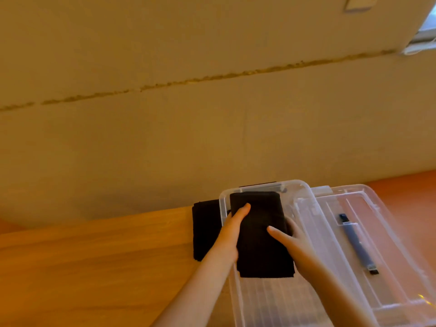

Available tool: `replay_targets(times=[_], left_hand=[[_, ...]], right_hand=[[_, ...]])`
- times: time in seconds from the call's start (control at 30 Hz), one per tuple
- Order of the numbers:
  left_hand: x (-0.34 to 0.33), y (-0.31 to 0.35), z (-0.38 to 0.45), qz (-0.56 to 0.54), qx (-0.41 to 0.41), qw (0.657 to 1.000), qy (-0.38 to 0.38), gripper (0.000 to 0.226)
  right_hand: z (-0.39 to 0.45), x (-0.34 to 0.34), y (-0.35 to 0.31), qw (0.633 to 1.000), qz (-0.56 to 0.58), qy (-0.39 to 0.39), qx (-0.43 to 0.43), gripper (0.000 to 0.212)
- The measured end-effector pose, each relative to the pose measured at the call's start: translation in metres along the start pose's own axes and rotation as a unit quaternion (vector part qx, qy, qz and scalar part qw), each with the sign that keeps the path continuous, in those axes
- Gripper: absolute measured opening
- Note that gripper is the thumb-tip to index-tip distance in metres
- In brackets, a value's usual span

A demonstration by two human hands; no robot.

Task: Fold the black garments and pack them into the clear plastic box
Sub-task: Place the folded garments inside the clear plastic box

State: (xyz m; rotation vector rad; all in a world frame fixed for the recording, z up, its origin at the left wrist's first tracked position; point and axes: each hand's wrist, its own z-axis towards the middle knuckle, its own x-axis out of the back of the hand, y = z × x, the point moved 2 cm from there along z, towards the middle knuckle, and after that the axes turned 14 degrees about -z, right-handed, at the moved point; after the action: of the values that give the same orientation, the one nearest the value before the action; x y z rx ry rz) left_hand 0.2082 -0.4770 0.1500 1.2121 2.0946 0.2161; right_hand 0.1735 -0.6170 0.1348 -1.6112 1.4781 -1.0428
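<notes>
A folded black garment [259, 234] is held over the open clear plastic box [238, 300], at its far end. My left hand [230, 234] grips the garment's left edge, thumb on top. My right hand [292, 246] grips its right edge, thumb on top and fingers underneath. Another black garment [205, 230] lies on the wooden table just left of the box, partly hidden by the box wall and my left arm.
The box's clear lid [387, 234] with a blue handle [356, 244] lies to the right of the box. The wooden table [94, 267] extends to the left. A beige wall [212, 114] rises directly behind the table.
</notes>
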Motion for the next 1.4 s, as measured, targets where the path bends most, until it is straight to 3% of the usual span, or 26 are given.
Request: replay_targets(times=[0.13,0.23,0.3,0.53,0.7,0.83,0.87,0.93,0.97,1.03,1.07,1.13,1.2,1.27,1.4], left_hand=[[-0.01,-0.02,0.05,0.08,-0.113,0.98,0.141,0.047],[-0.004,-0.036,0.071,0.274,-0.159,0.921,0.227,0.059],[0.0,-0.047,0.076,0.358,-0.161,0.888,0.239,0.062],[0.01,-0.061,0.092,0.442,-0.224,0.818,0.291,0.055],[0.01,-0.06,0.096,0.415,-0.233,0.827,0.3,0.048],[-0.005,-0.067,0.083,0.439,-0.237,0.808,0.315,0.061],[-0.009,-0.069,0.075,0.469,-0.268,0.785,0.303,0.064],[-0.013,-0.072,0.057,0.567,-0.346,0.705,0.25,0.069],[-0.012,-0.073,0.049,0.613,-0.35,0.674,0.217,0.069],[-0.003,-0.08,0.038,0.68,-0.27,0.656,0.187,0.067],[0.001,-0.083,0.035,0.713,-0.216,0.64,0.186,0.068],[0.007,-0.086,0.037,0.765,-0.158,0.595,0.189,0.08],[0.011,-0.086,0.048,0.777,-0.133,0.587,0.184,0.09],[0.012,-0.085,0.063,0.776,-0.144,0.59,0.173,0.094],[0.015,-0.085,0.079,0.767,-0.174,0.6,0.149,0.091]], right_hand=[[0.049,0.007,0.031,0.998,-0.062,0.005,-0.014,0.039],[0.074,-0.002,0.062,0.989,-0.14,0.001,-0.037,0.045],[0.081,-0.006,0.074,0.981,-0.187,0.014,-0.038,0.047],[0.085,-0.006,0.077,0.946,-0.317,0.039,0.053,0.059],[0.089,0.002,0.068,0.936,-0.336,0.007,0.101,0.057],[0.088,-0.001,0.075,0.931,-0.349,0.021,0.106,0.059],[0.087,-0.001,0.076,0.931,-0.347,0.026,0.108,0.06],[0.085,-0.002,0.075,0.931,-0.344,0.037,0.117,0.061],[0.085,-0.002,0.072,0.93,-0.344,0.04,0.118,0.062],[0.087,-0.001,0.065,0.928,-0.352,0.051,0.114,0.064],[0.091,0.0,0.061,0.917,-0.369,0.07,0.133,0.064],[0.097,-0.001,0.049,0.854,-0.45,0.099,0.243,0.055],[0.106,-0.007,0.046,0.756,-0.548,0.039,0.356,0.046],[0.118,-0.01,0.05,0.672,-0.628,-0.031,0.39,0.047],[0.139,-0.004,0.058,0.662,-0.674,-0.076,0.319,0.059]])
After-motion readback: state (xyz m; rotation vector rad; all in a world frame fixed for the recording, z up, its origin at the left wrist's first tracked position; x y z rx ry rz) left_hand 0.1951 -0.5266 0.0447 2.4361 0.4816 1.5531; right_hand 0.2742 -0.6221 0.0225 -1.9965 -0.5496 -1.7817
